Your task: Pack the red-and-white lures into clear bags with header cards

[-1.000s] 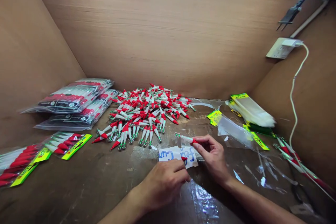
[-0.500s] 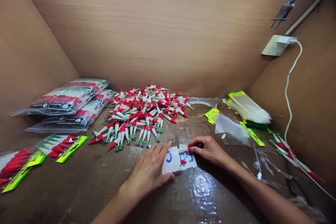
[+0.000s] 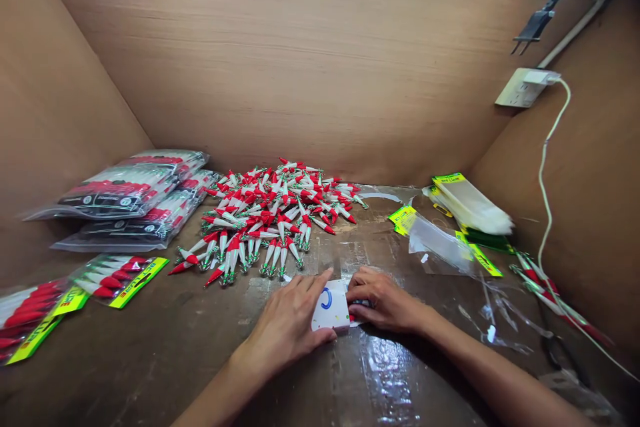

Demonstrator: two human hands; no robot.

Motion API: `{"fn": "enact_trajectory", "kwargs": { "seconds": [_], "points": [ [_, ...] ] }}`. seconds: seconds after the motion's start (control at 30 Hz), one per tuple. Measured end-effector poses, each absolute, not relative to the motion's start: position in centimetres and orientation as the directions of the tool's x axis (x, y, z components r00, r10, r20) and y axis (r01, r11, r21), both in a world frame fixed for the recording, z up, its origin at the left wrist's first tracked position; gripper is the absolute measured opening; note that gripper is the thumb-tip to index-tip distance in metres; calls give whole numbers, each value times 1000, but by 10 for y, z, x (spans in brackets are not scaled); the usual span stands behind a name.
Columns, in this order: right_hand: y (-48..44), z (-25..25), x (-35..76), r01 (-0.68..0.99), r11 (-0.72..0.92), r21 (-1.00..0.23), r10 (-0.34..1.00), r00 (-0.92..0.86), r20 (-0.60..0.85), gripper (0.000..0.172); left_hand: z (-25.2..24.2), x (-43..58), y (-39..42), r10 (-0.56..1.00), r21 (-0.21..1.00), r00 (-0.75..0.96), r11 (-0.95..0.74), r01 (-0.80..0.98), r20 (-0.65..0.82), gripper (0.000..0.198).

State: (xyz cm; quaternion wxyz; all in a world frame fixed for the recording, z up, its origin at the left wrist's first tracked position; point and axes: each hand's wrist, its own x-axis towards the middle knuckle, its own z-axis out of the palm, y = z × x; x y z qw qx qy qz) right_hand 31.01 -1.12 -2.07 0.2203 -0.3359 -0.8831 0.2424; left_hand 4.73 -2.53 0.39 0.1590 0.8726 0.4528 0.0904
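A small white card [image 3: 330,307] with blue handwriting lies on the brown table [image 3: 160,347] in front of me. My left hand [image 3: 287,323] lies flat with fingers stretched over the card's left side. My right hand [image 3: 383,300] is curled on the card's right side, fingers pinched over a red-tipped lure that barely shows under them. Just beyond both hands lies a big pile of red, white and green lures [image 3: 270,213].
Filled lure bags [image 3: 130,190] are stacked at the left, and packed yellow-labelled packs [image 3: 117,277] lie at the near left. Empty clear bags with yellow headers [image 3: 470,207] sit at the right. Brown board walls enclose the table; a white cable [image 3: 545,173] hangs from a wall socket.
My right hand brought the lure down from above the table onto the card and moved left. My left hand opened flat on the card; now less of the writing shows.
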Motion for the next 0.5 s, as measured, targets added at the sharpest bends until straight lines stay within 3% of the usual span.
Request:
{"fn": "enact_trajectory", "kwargs": {
  "seconds": [0.1,0.2,0.27,0.43,0.5],
  "points": [
    [12,-16,317,511,541,-668,801,-555,224,18,6,47,-26,817,359,577,-544,758,19,97],
    [58,-13,320,660,296,-691,955,-196,222,19,8,47,-26,814,360,581,-547,756,18,94],
    [91,-12,318,696,211,-687,972,-75,223,23,9,48,-26,818,364,575,-541,759,17,94],
    [140,-12,308,638,136,-758,983,6,181,15,8,47,-26,823,374,568,-528,762,4,94],
    [143,-10,310,568,117,-814,991,-8,137,21,7,47,-27,827,373,562,-519,769,-7,94]
  ]
}}
